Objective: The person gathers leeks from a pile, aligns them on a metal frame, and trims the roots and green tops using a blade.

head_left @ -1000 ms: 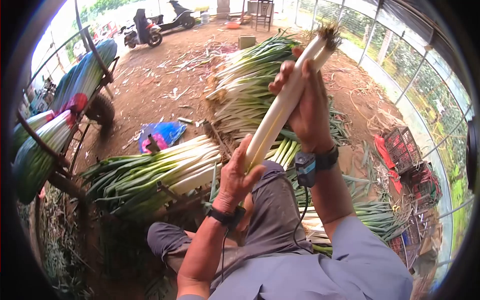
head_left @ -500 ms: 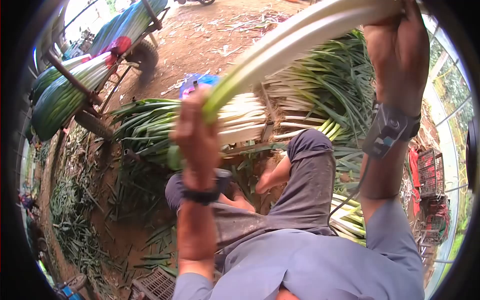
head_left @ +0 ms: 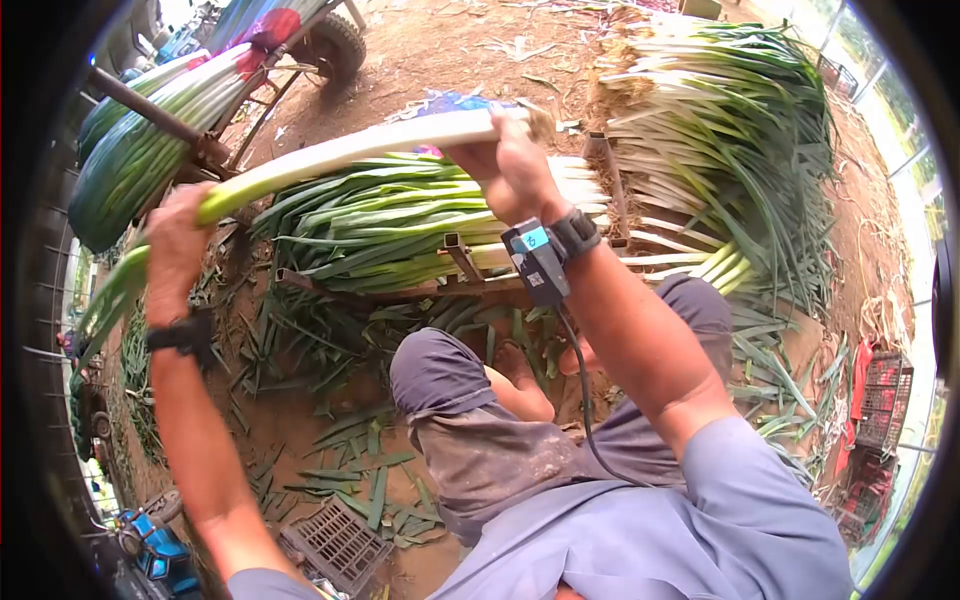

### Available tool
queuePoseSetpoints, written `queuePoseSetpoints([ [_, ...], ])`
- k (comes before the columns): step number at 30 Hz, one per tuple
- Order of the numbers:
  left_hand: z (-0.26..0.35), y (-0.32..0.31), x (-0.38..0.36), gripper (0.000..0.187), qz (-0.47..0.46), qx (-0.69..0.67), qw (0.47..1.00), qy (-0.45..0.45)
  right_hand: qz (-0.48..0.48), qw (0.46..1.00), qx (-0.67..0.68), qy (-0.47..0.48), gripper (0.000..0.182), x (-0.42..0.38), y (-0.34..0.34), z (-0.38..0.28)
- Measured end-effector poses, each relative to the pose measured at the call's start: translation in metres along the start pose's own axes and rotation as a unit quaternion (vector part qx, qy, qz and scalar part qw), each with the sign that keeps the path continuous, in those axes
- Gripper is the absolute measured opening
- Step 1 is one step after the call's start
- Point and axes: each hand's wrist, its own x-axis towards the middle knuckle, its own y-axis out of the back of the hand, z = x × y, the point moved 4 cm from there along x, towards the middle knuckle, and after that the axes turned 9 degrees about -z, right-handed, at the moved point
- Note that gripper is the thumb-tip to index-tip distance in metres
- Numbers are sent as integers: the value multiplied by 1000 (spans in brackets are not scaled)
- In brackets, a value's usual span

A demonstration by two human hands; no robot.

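A few long green onions [head_left: 350,148] stretch between my two hands, white ends to the right and green leaves to the left. My left hand [head_left: 180,240] is closed round their green part, with the leaves drooping below it. Toward the root end, my right hand [head_left: 515,170] grips the white stalks; some of its fingers are hidden. Beneath them lies a row of green onions [head_left: 370,225] in a metal rack [head_left: 465,262]. A bigger heap of green onions [head_left: 700,150] lies to the right, roots facing the rack.
At the upper left, a cart [head_left: 150,110] carries wrapped onion bundles [head_left: 140,185]. Cut leaves [head_left: 370,470] litter the ground by my legs. A plastic crate [head_left: 335,545] sits at lower left, and more crates [head_left: 880,400] stand at right. A cable [head_left: 590,430] hangs from my right wrist device.
Both hands have swung left with the green onions. My right hand has come down from the upper right to the middle, and the view has shifted.
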Motion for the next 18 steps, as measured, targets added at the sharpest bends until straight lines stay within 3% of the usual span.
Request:
queuePoseSetpoints([
  [2,30,-74,23,31,-52,-107,993,-14,68,995,-65,-45,39,30,104,34],
  [4,62,-155,41,32,-168,-141,976,4,188,970,-117,-97,41,16,176,39],
  [8,137,-248,50,39,-335,-160,927,-56,321,925,-167,-118,40,-28,249,26],
  [10,165,-282,42,41,-337,-157,922,-106,356,905,-193,-134,45,-37,317,31],
  [11,176,-291,39,44,-330,-142,927,-111,292,920,-186,-182,50,-41,357,35],
  [13,186,-298,32,46,-279,-119,941,-147,319,912,-197,-163,58,-61,306,23],
  [14,184,-300,30,46,-254,-116,946,-164,278,917,-189,-212,62,-65,307,22],
  [17,183,-302,31,42,-276,-138,935,-175,197,839,-394,-319,61,-94,256,6],
  [18,184,-302,34,41,-291,-136,932,-170,186,819,-472,-267,48,-97,249,5],
])
